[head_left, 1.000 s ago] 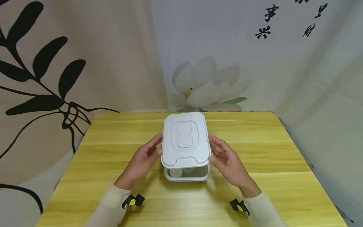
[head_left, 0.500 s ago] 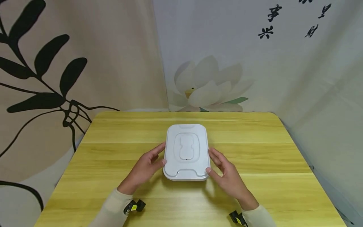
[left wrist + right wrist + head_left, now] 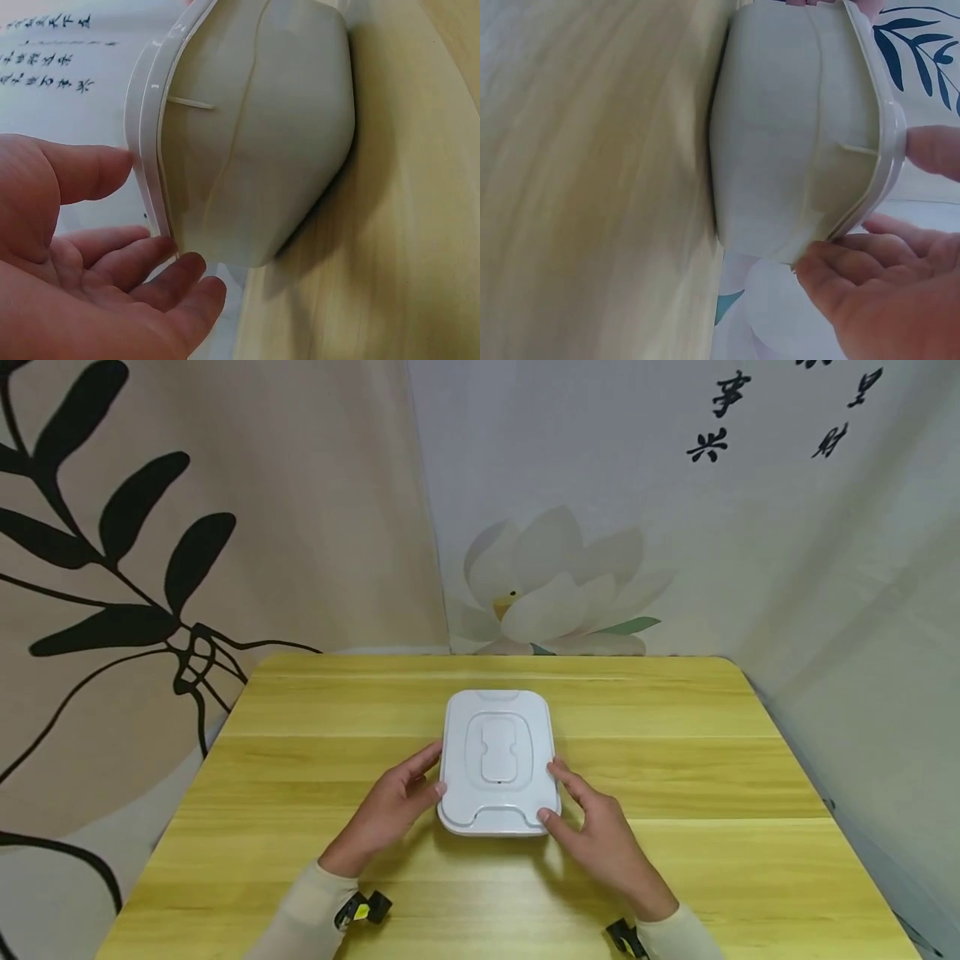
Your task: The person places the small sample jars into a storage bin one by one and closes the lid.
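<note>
The lid (image 3: 498,761) covers the container (image 3: 262,142) completely from the head view, so whatever sits inside is unseen. Both wrist views show only milky walls, contents unreadable. The right hand (image 3: 900,292) is cut off by the frame edge, and the left hand (image 3: 82,277) likewise runs off the picture.

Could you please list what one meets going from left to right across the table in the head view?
Left hand → white lidded container → right hand → bare yellow table.
</note>
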A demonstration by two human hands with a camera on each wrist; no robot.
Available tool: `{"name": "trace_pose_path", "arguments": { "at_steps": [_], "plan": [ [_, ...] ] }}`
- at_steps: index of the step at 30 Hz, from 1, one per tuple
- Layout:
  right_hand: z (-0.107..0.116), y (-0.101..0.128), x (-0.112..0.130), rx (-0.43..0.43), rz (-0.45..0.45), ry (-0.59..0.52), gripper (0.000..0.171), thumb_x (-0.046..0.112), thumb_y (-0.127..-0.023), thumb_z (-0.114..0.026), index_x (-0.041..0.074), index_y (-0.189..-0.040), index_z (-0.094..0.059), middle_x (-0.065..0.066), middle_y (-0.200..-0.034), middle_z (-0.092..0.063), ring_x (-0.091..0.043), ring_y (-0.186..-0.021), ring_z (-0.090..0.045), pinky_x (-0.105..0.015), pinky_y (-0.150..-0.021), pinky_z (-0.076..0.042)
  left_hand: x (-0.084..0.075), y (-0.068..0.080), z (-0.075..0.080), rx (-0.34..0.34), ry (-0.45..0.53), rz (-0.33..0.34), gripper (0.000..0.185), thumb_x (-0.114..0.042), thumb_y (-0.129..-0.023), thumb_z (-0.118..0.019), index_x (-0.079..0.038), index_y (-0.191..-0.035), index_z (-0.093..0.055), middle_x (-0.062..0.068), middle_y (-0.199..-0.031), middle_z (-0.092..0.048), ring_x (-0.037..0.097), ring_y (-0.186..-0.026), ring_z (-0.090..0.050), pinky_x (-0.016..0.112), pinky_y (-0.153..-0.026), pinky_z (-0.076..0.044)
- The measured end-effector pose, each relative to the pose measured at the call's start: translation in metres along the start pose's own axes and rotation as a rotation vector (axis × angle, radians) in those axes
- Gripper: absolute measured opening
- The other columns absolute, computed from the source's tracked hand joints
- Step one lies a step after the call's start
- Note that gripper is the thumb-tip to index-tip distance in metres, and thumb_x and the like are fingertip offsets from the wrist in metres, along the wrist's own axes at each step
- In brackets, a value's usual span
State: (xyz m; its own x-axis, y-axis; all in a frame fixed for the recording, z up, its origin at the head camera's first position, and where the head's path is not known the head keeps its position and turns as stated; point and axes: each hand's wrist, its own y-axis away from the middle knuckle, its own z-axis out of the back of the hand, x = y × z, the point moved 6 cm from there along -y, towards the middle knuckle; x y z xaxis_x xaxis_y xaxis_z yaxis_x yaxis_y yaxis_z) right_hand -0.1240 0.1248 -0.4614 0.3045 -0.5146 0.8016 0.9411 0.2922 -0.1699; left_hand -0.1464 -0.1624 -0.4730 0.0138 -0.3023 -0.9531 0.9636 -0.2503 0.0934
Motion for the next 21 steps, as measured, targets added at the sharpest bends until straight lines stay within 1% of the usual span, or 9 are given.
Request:
{"name": "trace_pose_path", "arguments": {
  "at_steps": [3,5,6,9,12,14,17,19,21],
  "plan": [
    [0.003,-0.002,0.002,0.016,0.010,0.043,0.063,0.022,-0.097,-0.078,0.007,-0.153,-0.053,-0.011,-0.165,-0.045,-0.036,-0.148,-0.047,-0.055,-0.118,-0.041,0.000,0.002,-0.001,-0.020,-0.051,0.020,0.061,-0.025,-0.108,-0.062,-0.019,-0.164,-0.039,0.003,-0.172,-0.035,0.027,-0.160,-0.030,0.051,-0.129,-0.028],
    [0.006,-0.004,0.005,0.019,0.032,0.099,0.062,0.025,-0.098,-0.076,0.009,-0.153,-0.054,-0.010,-0.165,-0.047,-0.035,-0.150,-0.046,-0.056,-0.120,-0.040,-0.003,0.005,-0.001,-0.042,-0.110,0.023,0.061,-0.027,-0.108,-0.062,-0.020,-0.164,-0.039,0.004,-0.172,-0.035,0.031,-0.159,-0.032,0.054,-0.127,-0.030],
    [0.008,-0.005,0.006,0.016,0.046,0.140,0.061,0.028,-0.100,-0.075,0.009,-0.153,-0.054,-0.010,-0.165,-0.047,-0.035,-0.151,-0.045,-0.058,-0.120,-0.039,-0.006,0.007,-0.002,-0.055,-0.153,0.014,0.062,-0.029,-0.108,-0.062,-0.020,-0.165,-0.038,0.004,-0.172,-0.034,0.033,-0.159,-0.031,0.056,-0.127,-0.030],
    [0.015,-0.007,0.010,-0.016,0.095,0.283,0.059,0.037,-0.103,-0.069,0.011,-0.154,-0.053,-0.012,-0.164,-0.047,-0.036,-0.153,-0.042,-0.063,-0.120,-0.038,-0.017,0.014,-0.002,-0.106,-0.338,-0.045,0.064,-0.036,-0.109,-0.060,-0.016,-0.165,-0.037,0.009,-0.173,-0.032,0.037,-0.159,-0.030,0.061,-0.126,-0.031],
    [0.024,-0.009,0.011,-0.041,0.124,0.420,0.060,0.042,-0.106,-0.061,0.010,-0.156,-0.051,-0.014,-0.167,-0.043,-0.039,-0.156,-0.036,-0.065,-0.121,-0.036,-0.029,0.021,-0.002,-0.163,-0.581,-0.121,0.067,-0.043,-0.110,-0.054,-0.009,-0.164,-0.037,0.015,-0.174,-0.027,0.039,-0.161,-0.024,0.063,-0.126,-0.028],
    [0.030,-0.009,0.011,-0.051,0.134,0.502,0.060,0.043,-0.108,-0.057,0.009,-0.157,-0.050,-0.016,-0.168,-0.040,-0.040,-0.158,-0.032,-0.066,-0.123,-0.032,-0.034,0.025,-0.002,-0.196,-0.725,-0.143,0.069,-0.047,-0.110,-0.050,-0.005,-0.163,-0.038,0.019,-0.174,-0.024,0.042,-0.162,-0.020,0.067,-0.126,-0.026],
    [0.037,-0.010,0.005,-0.040,0.104,0.611,0.064,0.048,-0.109,-0.050,0.009,-0.160,-0.046,-0.016,-0.171,-0.035,-0.041,-0.161,-0.025,-0.070,-0.124,-0.024,-0.036,0.030,0.000,-0.223,-0.865,-0.137,0.070,-0.051,-0.111,-0.045,-0.004,-0.163,-0.038,0.021,-0.175,-0.020,0.044,-0.163,-0.014,0.070,-0.126,-0.021],
    [0.040,-0.011,-0.001,-0.021,0.063,0.667,0.068,0.053,-0.110,-0.044,0.011,-0.162,-0.042,-0.017,-0.173,-0.030,-0.041,-0.162,-0.020,-0.072,-0.124,-0.020,-0.035,0.032,0.004,-0.234,-0.922,-0.116,0.071,-0.054,-0.112,-0.041,-0.006,-0.164,-0.037,0.021,-0.175,-0.018,0.045,-0.163,-0.011,0.072,-0.125,-0.018],
    [0.043,-0.011,-0.009,0.002,0.016,0.699,0.071,0.058,-0.109,-0.040,0.013,-0.164,-0.039,-0.018,-0.174,-0.026,-0.043,-0.163,-0.016,-0.075,-0.123,-0.016,-0.031,0.033,0.008,-0.242,-0.957,-0.087,0.072,-0.057,-0.112,-0.036,-0.009,-0.165,-0.036,0.021,-0.175,-0.017,0.045,-0.163,-0.009,0.072,-0.126,-0.015]
  ]
}}
